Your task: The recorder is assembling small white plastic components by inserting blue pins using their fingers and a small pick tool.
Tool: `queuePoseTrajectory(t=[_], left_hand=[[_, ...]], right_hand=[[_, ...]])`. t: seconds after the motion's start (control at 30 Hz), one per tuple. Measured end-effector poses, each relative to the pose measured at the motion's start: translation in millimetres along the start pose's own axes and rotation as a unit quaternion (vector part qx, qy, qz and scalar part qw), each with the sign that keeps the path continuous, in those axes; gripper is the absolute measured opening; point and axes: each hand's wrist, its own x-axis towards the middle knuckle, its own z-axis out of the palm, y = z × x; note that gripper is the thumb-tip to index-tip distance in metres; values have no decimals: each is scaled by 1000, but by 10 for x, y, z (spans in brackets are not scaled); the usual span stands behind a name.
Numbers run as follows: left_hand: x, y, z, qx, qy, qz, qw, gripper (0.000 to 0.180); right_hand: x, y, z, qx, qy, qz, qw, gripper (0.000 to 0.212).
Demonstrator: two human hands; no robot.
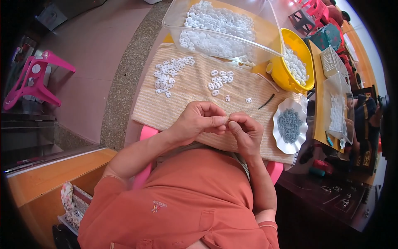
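Observation:
My left hand [200, 121] and my right hand [248, 132] meet fingertip to fingertip above the near part of a striped towel [166, 110]. Both are closed in a pinch on something tiny that I cannot make out. Just beyond my fingers lie two small white pieces, one piece [227, 98] nearer the middle and another piece [248, 100] to its right. Farther back is a group of white oval two-holed pieces [216, 85]. A heap of small squarish white pieces [163, 79] spreads at the left. Right of my hands, a white scalloped dish [279, 141] holds many small grey parts, perhaps springs.
A clear plastic bin [265, 43] of white pieces stands at the back. Beside it is a yellow basin [307, 83] with more. A dark thin strip [266, 101] and a pinkish stick [268, 82] lie on the right. A pink stool [35, 79] stands far left.

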Motion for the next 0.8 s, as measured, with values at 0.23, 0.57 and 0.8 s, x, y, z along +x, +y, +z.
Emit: queuePoseTrajectory(t=[0.23,0.57,0.8], left_hand=[[-1,2,-34,-32,1,-21,999,18],[21,-30,-61,-23,-12,-22,999,20],[29,-48,-63,-14,-12,-17,1000,18]], right_hand=[[-17,-22,7,66,19,88,994,10],[-10,14,-4,34,12,72,997,9],[-4,7,-5,8,11,61,998,6]])
